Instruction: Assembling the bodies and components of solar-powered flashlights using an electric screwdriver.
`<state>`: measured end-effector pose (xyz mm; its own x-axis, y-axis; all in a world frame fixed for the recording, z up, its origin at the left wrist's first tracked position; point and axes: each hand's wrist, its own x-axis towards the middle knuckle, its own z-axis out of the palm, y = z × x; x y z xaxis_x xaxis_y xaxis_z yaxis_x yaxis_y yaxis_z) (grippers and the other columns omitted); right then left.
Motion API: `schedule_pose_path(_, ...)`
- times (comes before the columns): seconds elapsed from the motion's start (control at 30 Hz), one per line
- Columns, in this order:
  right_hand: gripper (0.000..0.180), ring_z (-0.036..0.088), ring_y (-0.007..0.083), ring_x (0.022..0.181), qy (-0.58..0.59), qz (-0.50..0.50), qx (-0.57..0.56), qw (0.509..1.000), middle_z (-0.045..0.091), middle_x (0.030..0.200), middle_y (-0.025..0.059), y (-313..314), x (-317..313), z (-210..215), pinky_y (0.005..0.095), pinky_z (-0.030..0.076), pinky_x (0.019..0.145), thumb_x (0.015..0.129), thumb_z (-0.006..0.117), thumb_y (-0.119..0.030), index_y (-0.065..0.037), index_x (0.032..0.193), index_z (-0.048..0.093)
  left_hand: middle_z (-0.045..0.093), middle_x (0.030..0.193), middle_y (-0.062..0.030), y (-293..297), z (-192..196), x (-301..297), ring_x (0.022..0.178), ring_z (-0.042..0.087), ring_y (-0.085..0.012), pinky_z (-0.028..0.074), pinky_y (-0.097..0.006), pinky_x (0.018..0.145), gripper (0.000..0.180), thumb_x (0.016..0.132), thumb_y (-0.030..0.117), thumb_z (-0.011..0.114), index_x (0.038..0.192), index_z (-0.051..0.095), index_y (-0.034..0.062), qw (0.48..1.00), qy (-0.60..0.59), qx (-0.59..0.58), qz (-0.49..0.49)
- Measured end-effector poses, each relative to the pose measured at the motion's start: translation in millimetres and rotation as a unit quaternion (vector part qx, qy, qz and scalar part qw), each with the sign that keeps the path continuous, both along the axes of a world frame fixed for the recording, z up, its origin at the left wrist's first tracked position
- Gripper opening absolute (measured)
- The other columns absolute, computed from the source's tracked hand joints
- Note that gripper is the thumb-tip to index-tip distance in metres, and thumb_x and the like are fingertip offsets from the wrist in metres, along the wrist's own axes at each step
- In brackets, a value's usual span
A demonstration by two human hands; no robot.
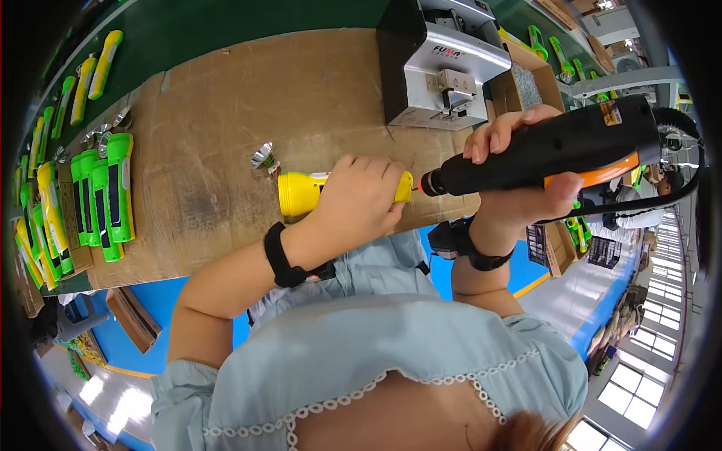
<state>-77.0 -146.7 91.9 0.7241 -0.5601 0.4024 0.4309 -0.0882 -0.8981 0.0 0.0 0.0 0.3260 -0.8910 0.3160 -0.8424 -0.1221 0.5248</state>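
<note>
A yellow flashlight body (298, 193) lies sideways on the cardboard-covered bench, with my left hand (359, 194) wrapped round its handle. Loose at its wide end is a silver reflector (262, 155), joined by what look like thin wires. My right hand (519, 161) grips a black electric screwdriver (556, 150) with an orange trigger strip. The driver points left, and its tip meets or almost meets the flashlight's narrow end; contact is too small to tell. A cable runs from the driver's back end.
Beyond my right hand stands a black and silver screw feeder (444, 68), with a cardboard box (530, 79) beside it. Several green flashlights (119, 188) and yellow ones line the bench's left side, near loose reflectors (101, 137). Brown cardboard (226, 83) covers the bench.
</note>
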Motion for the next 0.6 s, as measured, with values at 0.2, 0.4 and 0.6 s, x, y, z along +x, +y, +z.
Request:
schedule_pose_path(0.2, 0.077, 0.050, 0.0214, 0.055, 0.013, -0.015, -0.005, 1.000, 0.049, 0.070, 0.0105, 7.3, -0.6, 1.6, 0.0343, 0.045, 0.054, 0.071, 0.051, -0.074, -0.004, 0.102, 0.042, 0.058, 0.100, -0.0097, 6.1, -1.7, -7.6, 0.093, 0.056, -0.0267, 0.040, -0.036, 0.077, 0.042, 0.068, 0.014, 0.070, 0.105, 0.053, 0.0038, 1.000, 0.015, -0.026, -0.007)
schedule_pose_path(0.4, 0.077, 0.051, 0.0216, 0.056, 0.017, -0.019, -0.019, 0.999, 0.050, 0.071, 0.0108, 4.8, -1.6, 3.2, 0.0337, 0.045, 0.054, 0.070, 0.051, -0.074, -0.004, 0.102, 0.042, 0.057, 0.102, -0.0087, 3.9, -6.8, -12.1, 0.094, 0.055, -0.0252, 0.039, -0.036, 0.079, 0.044, 0.067, 0.014, 0.071, 0.106, 0.054, 0.0038, 1.000, -0.027, -0.007, -0.009)
schedule_pose_path(0.6, 0.077, 0.051, 0.0212, 0.055, 0.012, -0.013, -0.015, 1.000, 0.050, 0.071, 0.0108, 4.0, 3.4, 3.0, 0.0339, 0.045, 0.053, 0.069, 0.056, -0.072, -0.004, 0.102, 0.041, 0.056, 0.103, -0.0088, 4.0, -3.8, -11.5, 0.094, 0.055, -0.0249, 0.039, -0.036, 0.080, 0.046, 0.065, 0.015, 0.072, 0.106, 0.054, 0.0033, 0.998, -0.068, -0.013, 0.005)
